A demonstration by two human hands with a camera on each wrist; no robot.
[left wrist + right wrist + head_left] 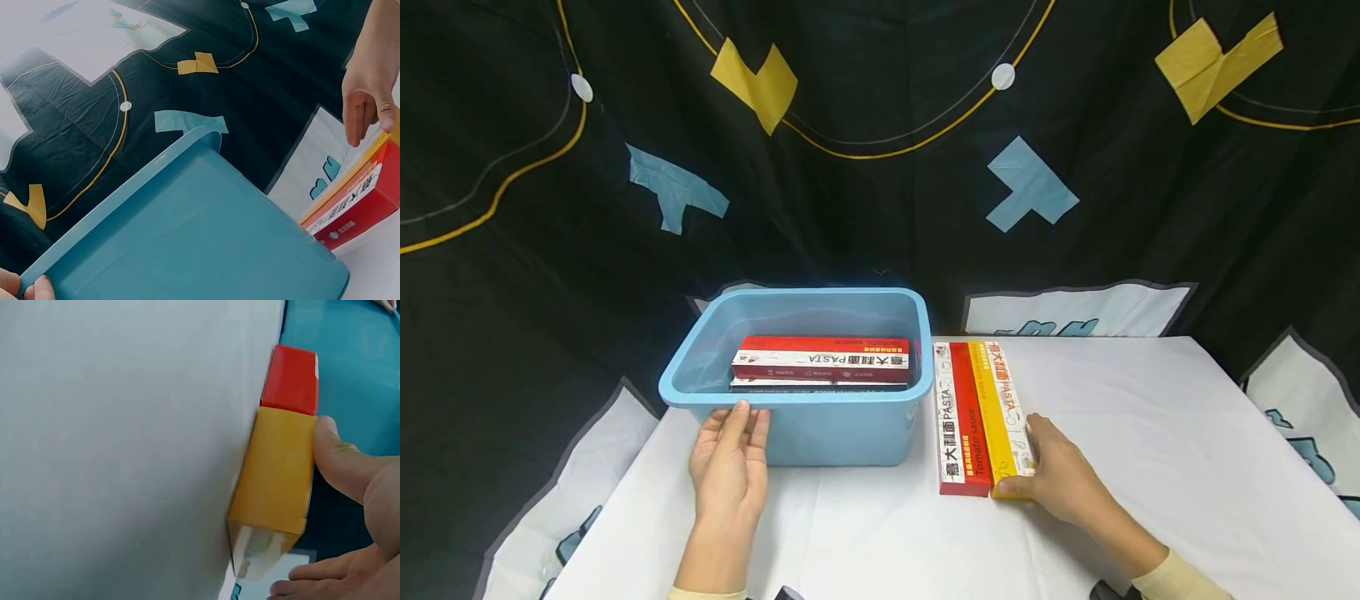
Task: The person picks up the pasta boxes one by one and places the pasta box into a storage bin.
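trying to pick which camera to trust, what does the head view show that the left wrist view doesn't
Only the head view shows inside the blue plastic tub: red pasta boxes lie flat in it. It also shows the whole white tablecloth and the left hand resting against the tub's front wall.

Only the left wrist view shows the tub's outer wall close up, with just the left fingertips at its rim.

Both show the tub, the red flat pasta box and yellow flat pasta box side by side beside it, the right hand on the yellow one, and the black patterned backdrop.
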